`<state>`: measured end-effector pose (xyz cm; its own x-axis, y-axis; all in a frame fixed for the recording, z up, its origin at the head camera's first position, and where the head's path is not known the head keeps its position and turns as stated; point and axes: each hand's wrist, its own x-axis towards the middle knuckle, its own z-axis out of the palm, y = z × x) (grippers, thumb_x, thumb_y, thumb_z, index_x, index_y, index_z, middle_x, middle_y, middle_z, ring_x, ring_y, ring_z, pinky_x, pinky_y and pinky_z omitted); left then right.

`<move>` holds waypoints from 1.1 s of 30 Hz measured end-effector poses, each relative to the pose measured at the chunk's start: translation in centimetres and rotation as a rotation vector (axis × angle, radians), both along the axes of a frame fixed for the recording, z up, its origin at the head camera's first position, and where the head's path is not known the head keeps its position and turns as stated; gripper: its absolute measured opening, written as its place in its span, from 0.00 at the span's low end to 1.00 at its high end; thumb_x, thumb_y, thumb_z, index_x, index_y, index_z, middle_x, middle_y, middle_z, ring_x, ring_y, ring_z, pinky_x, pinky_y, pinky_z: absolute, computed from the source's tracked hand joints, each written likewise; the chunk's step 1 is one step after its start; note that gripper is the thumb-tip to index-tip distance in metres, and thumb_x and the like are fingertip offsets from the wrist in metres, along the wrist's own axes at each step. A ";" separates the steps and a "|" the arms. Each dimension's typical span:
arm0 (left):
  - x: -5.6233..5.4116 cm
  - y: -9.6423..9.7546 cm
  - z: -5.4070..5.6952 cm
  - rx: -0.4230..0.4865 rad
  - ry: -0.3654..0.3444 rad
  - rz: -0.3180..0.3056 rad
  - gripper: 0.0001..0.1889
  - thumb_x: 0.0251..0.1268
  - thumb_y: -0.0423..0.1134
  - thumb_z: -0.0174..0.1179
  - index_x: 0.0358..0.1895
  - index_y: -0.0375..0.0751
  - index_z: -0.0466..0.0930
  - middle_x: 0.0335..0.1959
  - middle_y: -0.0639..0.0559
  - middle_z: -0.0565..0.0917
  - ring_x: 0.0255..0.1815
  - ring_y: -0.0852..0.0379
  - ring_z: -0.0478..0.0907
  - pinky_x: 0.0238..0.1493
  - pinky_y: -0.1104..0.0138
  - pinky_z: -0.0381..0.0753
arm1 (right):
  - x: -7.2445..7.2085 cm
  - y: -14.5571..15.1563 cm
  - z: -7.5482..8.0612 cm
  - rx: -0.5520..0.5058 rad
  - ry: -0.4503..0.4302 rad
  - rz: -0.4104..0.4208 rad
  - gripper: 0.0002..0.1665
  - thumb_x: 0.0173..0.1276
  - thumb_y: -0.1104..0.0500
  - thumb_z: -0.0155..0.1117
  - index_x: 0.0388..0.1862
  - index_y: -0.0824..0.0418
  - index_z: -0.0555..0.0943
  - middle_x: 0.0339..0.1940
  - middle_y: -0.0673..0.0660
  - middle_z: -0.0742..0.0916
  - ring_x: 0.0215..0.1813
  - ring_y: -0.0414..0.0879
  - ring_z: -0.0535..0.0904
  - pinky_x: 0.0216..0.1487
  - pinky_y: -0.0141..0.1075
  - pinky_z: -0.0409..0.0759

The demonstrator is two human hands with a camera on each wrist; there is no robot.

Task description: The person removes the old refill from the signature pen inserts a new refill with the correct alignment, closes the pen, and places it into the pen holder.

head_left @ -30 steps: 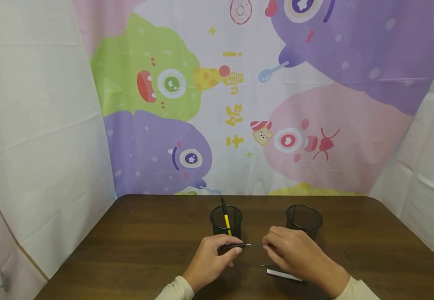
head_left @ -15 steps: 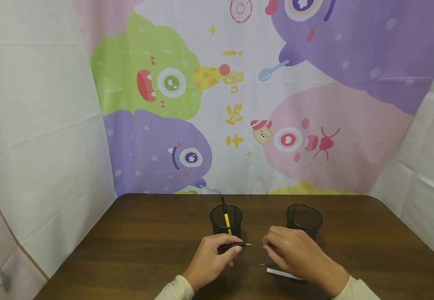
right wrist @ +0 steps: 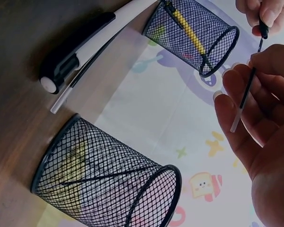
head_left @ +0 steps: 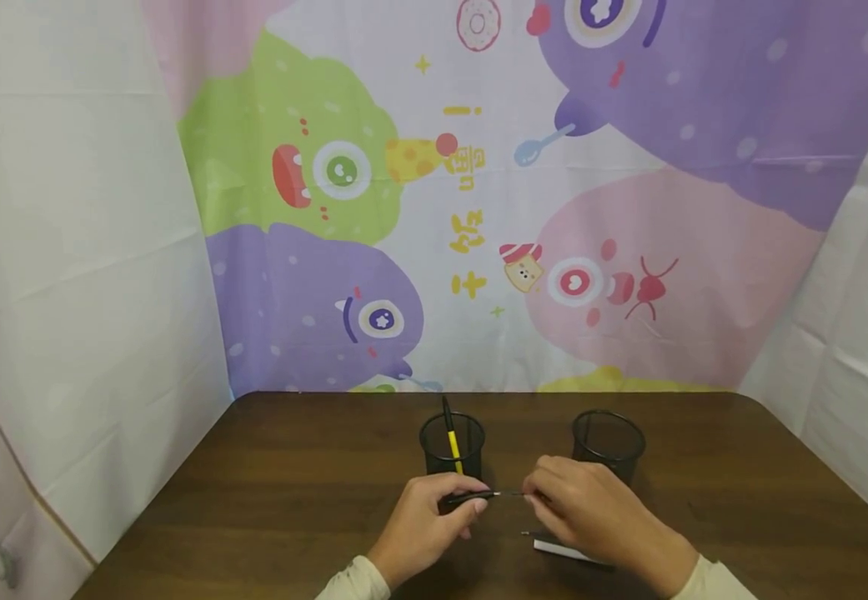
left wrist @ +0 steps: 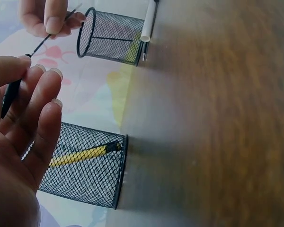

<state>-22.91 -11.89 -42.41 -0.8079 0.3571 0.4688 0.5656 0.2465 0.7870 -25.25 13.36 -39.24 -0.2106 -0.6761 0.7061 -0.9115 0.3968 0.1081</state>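
Observation:
My left hand [head_left: 422, 521] pinches a black pen barrel [left wrist: 10, 97] between thumb and fingers. Facing it, my right hand [head_left: 599, 512] pinches a thin dark pen refill [right wrist: 247, 90], its clear tail end pointing back over the palm. In both wrist views the refill's front end meets the end of the black barrel; how far it goes in cannot be seen. On the table below the right hand lies a white pen barrel [head_left: 564, 550] with a black clip end [right wrist: 75, 54]. Beside it lies a second dark refill [right wrist: 97, 52].
A black mesh cup [head_left: 434, 458] behind the left hand holds a yellow and black pen [head_left: 454, 442]. Another mesh cup [head_left: 609, 450] stands behind the right hand. A patterned cloth [head_left: 373, 275] hangs at the back edge of the brown table [head_left: 253, 500].
The black barrel's end sits slightly closer to my right hand, so less of the refill shows between the hands. Both hands keep their grips. The head view has shifted slightly.

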 end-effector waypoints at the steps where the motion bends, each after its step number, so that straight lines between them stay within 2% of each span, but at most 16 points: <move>1: 0.0 0.0 0.0 -0.003 0.003 0.002 0.08 0.70 0.38 0.65 0.48 0.42 0.86 0.30 0.54 0.84 0.21 0.64 0.81 0.30 0.67 0.84 | 0.0 0.0 0.0 0.002 -0.003 0.001 0.10 0.57 0.66 0.70 0.34 0.54 0.81 0.30 0.42 0.79 0.27 0.28 0.70 0.26 0.19 0.70; 10: 0.3 0.1 -0.4 -0.018 -0.005 0.007 0.09 0.69 0.40 0.65 0.48 0.44 0.87 0.30 0.59 0.84 0.21 0.65 0.81 0.32 0.68 0.84 | 0.7 -0.3 -0.2 0.024 -0.049 -0.009 0.12 0.55 0.67 0.73 0.35 0.54 0.82 0.31 0.42 0.78 0.28 0.27 0.69 0.27 0.17 0.69; 14: 0.5 0.1 -0.7 -0.013 -0.004 0.003 0.08 0.69 0.38 0.65 0.48 0.42 0.86 0.29 0.59 0.83 0.20 0.66 0.80 0.32 0.68 0.84 | 1.0 -0.3 -0.5 0.018 -0.041 -0.001 0.14 0.54 0.68 0.74 0.35 0.53 0.82 0.31 0.42 0.78 0.28 0.27 0.69 0.27 0.17 0.69; 17: 0.5 0.1 -0.8 -0.009 0.009 -0.001 0.07 0.69 0.38 0.65 0.47 0.44 0.87 0.29 0.60 0.83 0.20 0.66 0.80 0.31 0.68 0.84 | 1.0 -0.3 -0.7 0.009 -0.031 0.007 0.13 0.54 0.67 0.74 0.36 0.53 0.83 0.31 0.42 0.77 0.27 0.27 0.68 0.26 0.17 0.68; 25: 0.2 0.1 -0.6 -0.021 0.033 -0.009 0.08 0.70 0.40 0.65 0.47 0.44 0.87 0.30 0.59 0.82 0.20 0.66 0.80 0.37 0.68 0.84 | 0.8 -0.5 -0.3 0.005 -0.039 0.044 0.10 0.61 0.65 0.71 0.39 0.52 0.83 0.30 0.42 0.74 0.25 0.25 0.60 0.23 0.16 0.61; 29: 0.1 0.1 -0.4 -0.020 0.046 -0.016 0.08 0.70 0.39 0.65 0.47 0.44 0.87 0.30 0.59 0.82 0.20 0.66 0.80 0.34 0.68 0.84 | 0.7 -0.6 0.0 0.008 -0.037 0.040 0.04 0.70 0.60 0.66 0.39 0.51 0.84 0.28 0.41 0.72 0.25 0.24 0.58 0.23 0.16 0.59; 33: 0.0 0.2 -0.3 -0.027 0.052 -0.025 0.08 0.70 0.41 0.65 0.47 0.44 0.87 0.30 0.59 0.82 0.21 0.66 0.81 0.34 0.68 0.84 | 0.7 -0.8 0.1 0.009 -0.030 0.044 0.04 0.75 0.57 0.62 0.40 0.51 0.84 0.28 0.41 0.71 0.25 0.23 0.57 0.23 0.15 0.58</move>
<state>-22.86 -11.69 -42.72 -0.7732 0.3903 0.4998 0.6119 0.2521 0.7497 -24.53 12.60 -39.14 -0.2010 -0.6914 0.6939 -0.9311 0.3551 0.0841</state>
